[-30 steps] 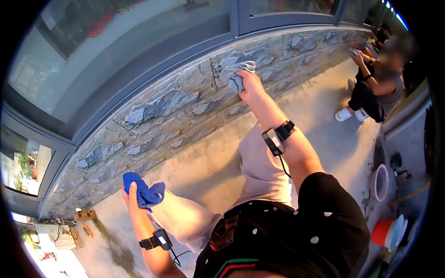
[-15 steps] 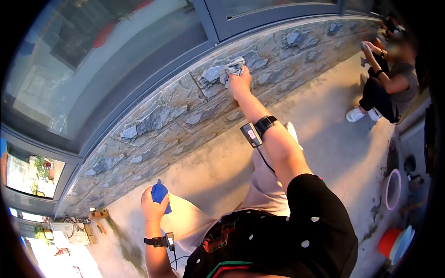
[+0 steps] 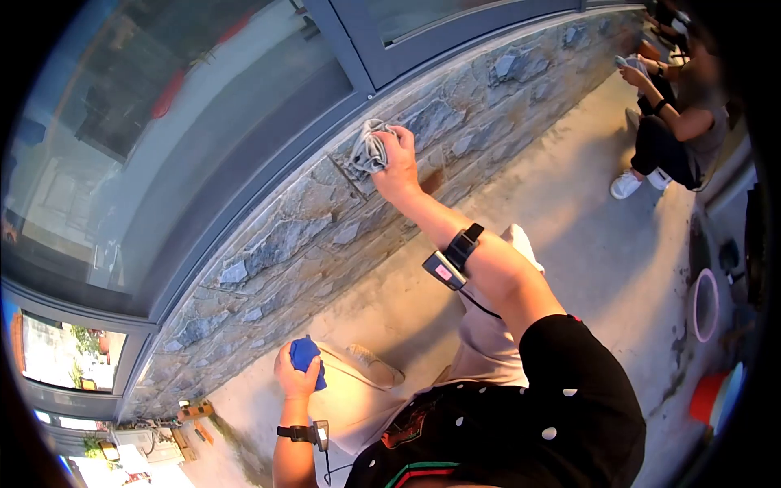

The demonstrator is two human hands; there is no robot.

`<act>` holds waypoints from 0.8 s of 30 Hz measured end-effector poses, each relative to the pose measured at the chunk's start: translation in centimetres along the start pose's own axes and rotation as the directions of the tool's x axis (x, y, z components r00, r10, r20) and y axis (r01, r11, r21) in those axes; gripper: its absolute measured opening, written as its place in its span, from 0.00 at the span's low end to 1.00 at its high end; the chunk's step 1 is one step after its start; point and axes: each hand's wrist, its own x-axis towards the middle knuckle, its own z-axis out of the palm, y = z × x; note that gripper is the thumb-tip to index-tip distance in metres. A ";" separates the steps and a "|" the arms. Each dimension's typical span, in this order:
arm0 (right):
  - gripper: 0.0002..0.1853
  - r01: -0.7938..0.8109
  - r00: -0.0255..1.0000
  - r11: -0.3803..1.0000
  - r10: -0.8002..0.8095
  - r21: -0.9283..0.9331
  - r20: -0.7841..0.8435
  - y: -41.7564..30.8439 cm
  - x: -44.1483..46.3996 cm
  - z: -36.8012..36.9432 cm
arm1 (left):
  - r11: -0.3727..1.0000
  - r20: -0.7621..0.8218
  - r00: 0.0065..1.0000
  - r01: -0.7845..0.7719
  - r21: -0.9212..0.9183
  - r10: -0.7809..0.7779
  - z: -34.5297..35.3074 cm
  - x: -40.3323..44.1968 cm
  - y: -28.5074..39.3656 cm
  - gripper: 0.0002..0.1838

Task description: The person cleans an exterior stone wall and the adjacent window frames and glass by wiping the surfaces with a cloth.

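Note:
My right hand [image 3: 396,165] is closed on a bunched grey cloth [image 3: 370,148], up against the stone wall [image 3: 285,232] just under the window frame [image 3: 236,203]. Lower on the left, my left hand [image 3: 294,374] grips a crumpled blue cloth [image 3: 306,355] beside my left knee, away from the wall. Each forearm carries a black strap with a small box and a cable.
At the upper right a person [image 3: 679,122] crouches by the wall with something in their hands; another is partly visible behind. A pink-rimmed basin [image 3: 704,305] and a red bucket [image 3: 708,397] stand at the right. Wooden pieces [image 3: 194,411] lie at lower left.
My right hand has moved left along the wall with the grey cloth. My left hand still holds the blue cloth, now more bunched than at first. The view has shifted.

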 end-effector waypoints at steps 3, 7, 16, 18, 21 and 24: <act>0.24 0.025 0.994 1.000 -0.024 -0.008 0.102 -1.8 -0.7 -0.2 | 1.000 0.029 0.999 -0.016 -0.022 0.017 -0.3 0.0 0.8 0.33; 0.25 -0.014 0.991 0.982 0.039 0.188 -0.132 -3.1 4.4 -1.8 | 0.998 0.005 1.000 -0.029 -0.050 0.029 -0.2 -0.4 1.1 0.33; 0.24 0.073 0.991 0.997 -0.073 -0.006 -0.116 -4.3 8.7 0.0 | 0.994 -0.043 0.996 0.074 -0.081 -0.077 -1.1 -1.6 0.3 0.32; 0.24 0.101 0.995 0.989 -0.102 -0.107 -0.002 -5.4 6.7 1.2 | 0.988 -0.047 0.992 0.110 -0.109 -0.116 -1.2 -1.9 0.1 0.33; 0.23 0.270 0.948 0.960 -0.280 0.078 0.154 -7.1 4.0 2.3 | 0.996 -0.062 0.996 0.061 -0.065 -0.065 -1.2 -1.8 0.2 0.31; 0.24 0.323 0.924 0.921 -0.357 0.219 0.137 -7.7 3.7 2.2 | 0.999 -0.069 0.997 0.035 -0.009 -0.035 -1.2 -2.2 0.4 0.32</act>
